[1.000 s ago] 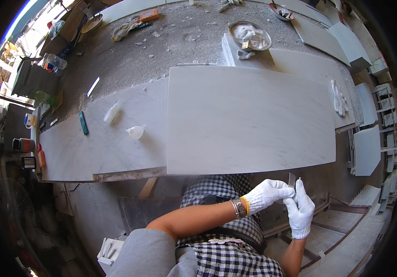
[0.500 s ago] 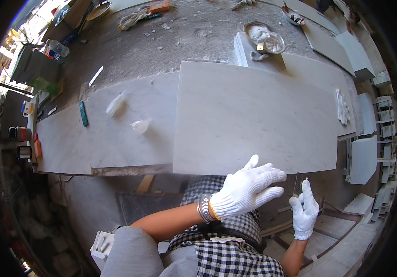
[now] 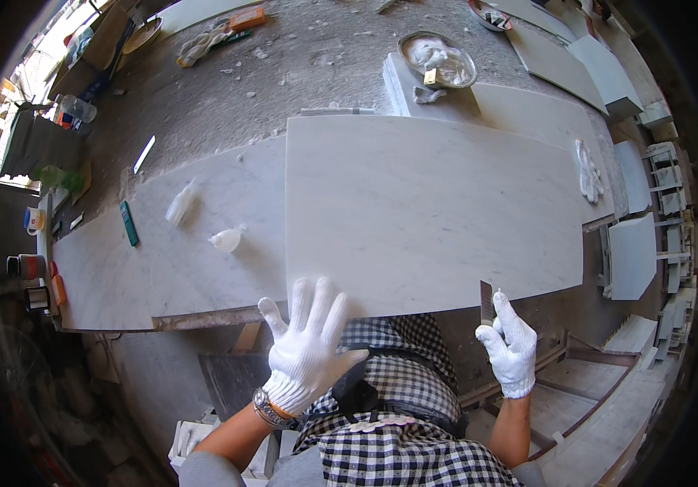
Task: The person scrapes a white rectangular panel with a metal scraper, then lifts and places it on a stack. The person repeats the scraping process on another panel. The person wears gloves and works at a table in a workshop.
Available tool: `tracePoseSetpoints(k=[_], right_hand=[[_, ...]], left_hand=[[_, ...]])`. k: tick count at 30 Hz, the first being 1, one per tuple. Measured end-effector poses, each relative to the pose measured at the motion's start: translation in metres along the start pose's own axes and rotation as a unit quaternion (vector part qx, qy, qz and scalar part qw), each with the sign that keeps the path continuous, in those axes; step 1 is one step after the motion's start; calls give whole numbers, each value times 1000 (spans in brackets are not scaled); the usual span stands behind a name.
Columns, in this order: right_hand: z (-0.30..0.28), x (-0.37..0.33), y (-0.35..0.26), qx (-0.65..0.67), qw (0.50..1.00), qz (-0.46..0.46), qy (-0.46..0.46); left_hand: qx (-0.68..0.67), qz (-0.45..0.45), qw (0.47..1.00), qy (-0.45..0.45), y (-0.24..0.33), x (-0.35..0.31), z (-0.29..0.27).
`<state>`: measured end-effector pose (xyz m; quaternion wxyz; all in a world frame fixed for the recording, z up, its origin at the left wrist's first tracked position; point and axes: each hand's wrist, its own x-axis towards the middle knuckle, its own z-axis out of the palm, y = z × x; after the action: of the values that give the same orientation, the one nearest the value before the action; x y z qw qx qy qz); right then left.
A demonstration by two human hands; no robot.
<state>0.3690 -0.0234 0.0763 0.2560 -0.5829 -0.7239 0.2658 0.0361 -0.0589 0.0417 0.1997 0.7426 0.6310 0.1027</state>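
A big white marble slab [image 3: 438,211] with faint grey veins lies in front of me. Its near left corner is where my left hand [image 3: 307,349] is, gloved in white knit, palm down with fingers spread and fingertips over the slab's edge; it holds nothing. Whether those fingertips touch the stone I cannot tell. Off the slab's near right edge, my gloved right hand [image 3: 511,345] pinches a thin grey metal blade [image 3: 487,304] between thumb and fingers, and the blade points up. Its lower end is hidden by the glove.
On the lower slab [image 3: 227,195] at left lie a clear plastic bag [image 3: 180,203], a small white pouch [image 3: 225,239] and a green box cutter-like strip [image 3: 128,223]. Behind stands a bowl [image 3: 438,61] of white paste. A spare glove [image 3: 588,172] rests at right, near leaning slabs [image 3: 633,256].
My left hand has swung left, away from the right hand, and its fingers have spread. The right hand still holds the blade, a little further left. The view has shifted slightly.
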Motion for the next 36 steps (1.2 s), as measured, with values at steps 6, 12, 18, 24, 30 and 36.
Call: tracePoseSetpoints(k=[6,12,18,24,30,36], right_hand=[[1,-2,-2,-8,1000,-15,14],[5,1,0,2,1000,0,1],[3,1,1,-26,999,-22,18],[4,-1,1,-29,1000,-3,8],[0,-2,-4,-80,995,-46,34],[-1,-9,-8,-72,996,1,53]], left_hand=[[-22,58,996,-58,26,0,3],[-34,63,997,-35,25,6,4],[-7,83,995,-56,25,10,-5],[12,84,996,1,-10,50,-14],[137,-30,981,137,-67,209,-35],[158,-27,974,162,-37,250,-18]])
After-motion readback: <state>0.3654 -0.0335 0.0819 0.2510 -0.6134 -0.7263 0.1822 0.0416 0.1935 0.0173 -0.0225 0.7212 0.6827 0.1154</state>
